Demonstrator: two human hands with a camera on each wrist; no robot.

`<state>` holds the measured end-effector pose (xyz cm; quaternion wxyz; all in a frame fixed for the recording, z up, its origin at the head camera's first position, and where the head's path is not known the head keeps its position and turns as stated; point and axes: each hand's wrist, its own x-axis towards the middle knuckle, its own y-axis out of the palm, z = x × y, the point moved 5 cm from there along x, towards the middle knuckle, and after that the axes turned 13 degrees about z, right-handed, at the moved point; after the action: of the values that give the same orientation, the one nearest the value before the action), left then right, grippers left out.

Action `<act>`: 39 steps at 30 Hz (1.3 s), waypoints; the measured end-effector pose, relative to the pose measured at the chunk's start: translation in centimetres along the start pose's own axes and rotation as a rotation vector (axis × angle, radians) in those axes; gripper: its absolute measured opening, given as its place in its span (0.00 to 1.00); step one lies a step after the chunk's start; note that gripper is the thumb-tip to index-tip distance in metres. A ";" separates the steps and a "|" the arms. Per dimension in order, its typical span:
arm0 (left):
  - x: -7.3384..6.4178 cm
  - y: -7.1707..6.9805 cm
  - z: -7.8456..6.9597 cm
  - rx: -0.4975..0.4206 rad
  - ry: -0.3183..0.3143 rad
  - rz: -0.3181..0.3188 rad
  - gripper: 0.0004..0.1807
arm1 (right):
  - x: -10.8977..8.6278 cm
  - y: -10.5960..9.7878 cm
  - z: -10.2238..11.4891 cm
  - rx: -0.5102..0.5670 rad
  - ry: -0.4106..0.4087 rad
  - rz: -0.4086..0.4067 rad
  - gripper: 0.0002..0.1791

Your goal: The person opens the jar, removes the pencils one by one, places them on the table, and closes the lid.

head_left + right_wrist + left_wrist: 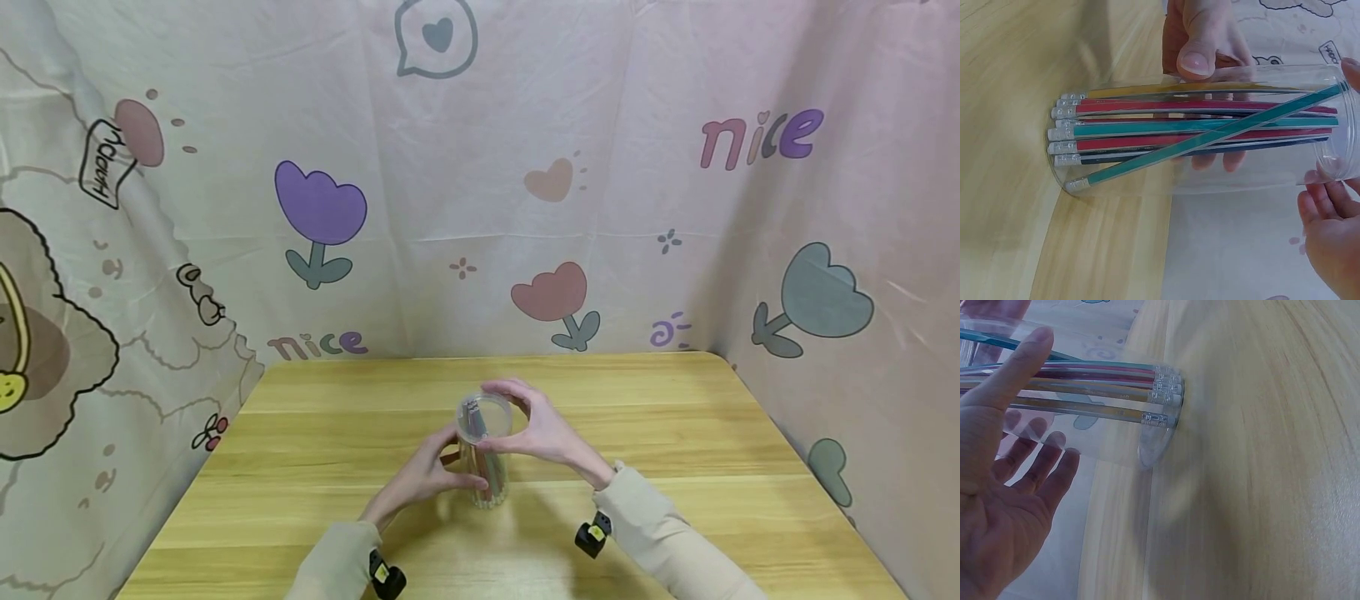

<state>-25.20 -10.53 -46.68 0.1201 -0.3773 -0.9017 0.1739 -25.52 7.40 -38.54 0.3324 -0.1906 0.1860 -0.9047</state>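
A tall clear cylindrical jar (502, 477) stands upright on the table, with several pencils (1204, 134) in it. Their eraser ends point down; yellow, red, teal and dark barrels show through the wall, and one teal pencil leans across the others. My left hand (423, 477) grips the jar's side, thumb at the front and fingers around the back, as the right wrist view also shows. At the top, my right hand (546, 429) holds the round clear lid (495, 417) by its edge between thumb and fingers. The lid sits over the jar's mouth.
The wooden table (337, 417) carries the jar near its middle. Behind it and along both sides hangs a printed cloth (450, 208) with flowers and lettering. Each sleeved wrist wears a small black camera (592, 535).
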 end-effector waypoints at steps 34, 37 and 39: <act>-0.1 -0.1 -0.1 -0.001 0.014 -0.013 0.47 | -1.5 -2.2 1.4 0.171 -0.183 -0.007 0.41; -0.1 -0.1 -0.1 0.000 0.011 -0.014 0.47 | -2.1 -2.4 1.0 0.195 -0.220 0.012 0.42; -0.1 -0.1 0.0 -0.001 0.005 -0.015 0.46 | -2.6 -2.6 0.6 0.213 -0.242 0.016 0.42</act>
<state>-25.15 -10.64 -46.62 0.1235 -0.3710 -0.9043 0.1713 -24.80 10.84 -37.36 0.3781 -0.2606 0.0493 -0.8870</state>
